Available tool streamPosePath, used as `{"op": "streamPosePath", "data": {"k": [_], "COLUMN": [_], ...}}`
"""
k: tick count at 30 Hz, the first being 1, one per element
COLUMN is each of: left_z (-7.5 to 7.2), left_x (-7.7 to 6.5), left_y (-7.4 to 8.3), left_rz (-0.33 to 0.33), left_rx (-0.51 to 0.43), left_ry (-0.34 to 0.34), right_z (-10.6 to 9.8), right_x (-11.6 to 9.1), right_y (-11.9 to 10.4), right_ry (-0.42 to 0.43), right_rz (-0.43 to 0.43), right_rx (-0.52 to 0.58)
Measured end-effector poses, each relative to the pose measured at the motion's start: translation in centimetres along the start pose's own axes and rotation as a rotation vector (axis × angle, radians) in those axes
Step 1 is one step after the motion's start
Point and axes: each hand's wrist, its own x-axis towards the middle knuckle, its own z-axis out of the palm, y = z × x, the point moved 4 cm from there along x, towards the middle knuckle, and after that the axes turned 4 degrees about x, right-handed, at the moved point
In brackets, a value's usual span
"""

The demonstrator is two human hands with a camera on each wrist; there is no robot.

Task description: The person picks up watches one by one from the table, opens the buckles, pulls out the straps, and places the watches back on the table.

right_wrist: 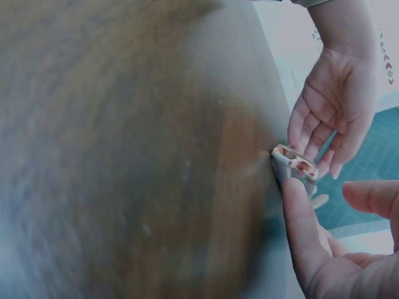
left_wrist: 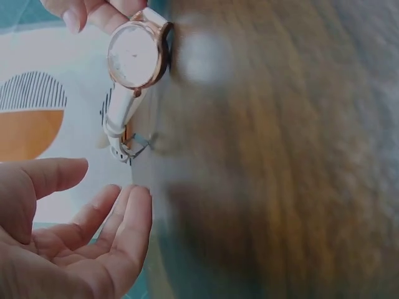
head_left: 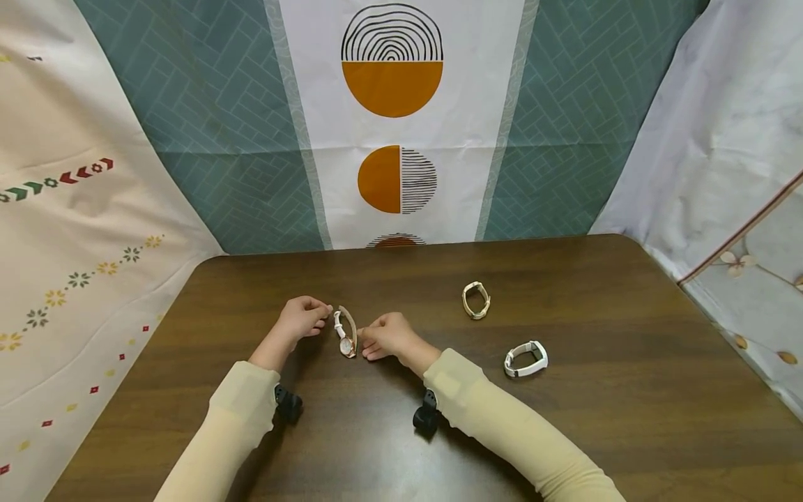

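Observation:
A wristwatch [head_left: 347, 346] with a white strap and a round rose-gold case lies between my two hands on the table. The left wrist view shows its pale watch face [left_wrist: 133, 55] and the buckle end of its strap. My left hand [head_left: 302, 319] is beside the strap's far end, thumb and fingers apart, holding nothing. From the right, my right hand [head_left: 387, 336] reaches the watch with its fingertips right at the strap. In the right wrist view the index finger [right_wrist: 301, 227] overlaps the watch's edge [right_wrist: 296, 163], while the thumb stands away from it.
Two more watches stand on their sides to the right: a gold-toned watch [head_left: 476, 300] farther back and a white watch [head_left: 525, 359] nearer. The brown wooden table [head_left: 596, 293] ends at a hanging patterned cloth [head_left: 251, 202]. Each wrist wears a small black camera [head_left: 426, 415].

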Motion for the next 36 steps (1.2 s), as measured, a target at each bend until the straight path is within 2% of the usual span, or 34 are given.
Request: {"op": "streamPosePath", "data": {"k": [10, 15, 26, 36], "left_z": [-0.1, 0.3, 2.5, 6.2], "left_x": [0.4, 0.4, 0.1, 1.0], "left_y": [2.0, 3.4, 6.9, 9.7], "left_rz": [0.025, 0.041, 0.089, 0.106], "left_rx": [-0.025, -0.054, -0.091, -0.143], "left_ry": [0.087, 0.094, 0.013, -0.055], "right_z": [-2.2, -3.5, -6.7, -10.2], "right_x": [-0.7, -0.9, -1.6, -2.1], "right_y": [-2.1, -3.1, -5.7, -7.3], "right_ry": [0.001, 0.009, 0.056, 0.119], "right_rz": [-0.021, -0.037, -0.048, -0.040], "right_rx": [-0.048, -0.074, -0.158, -0.268]}}
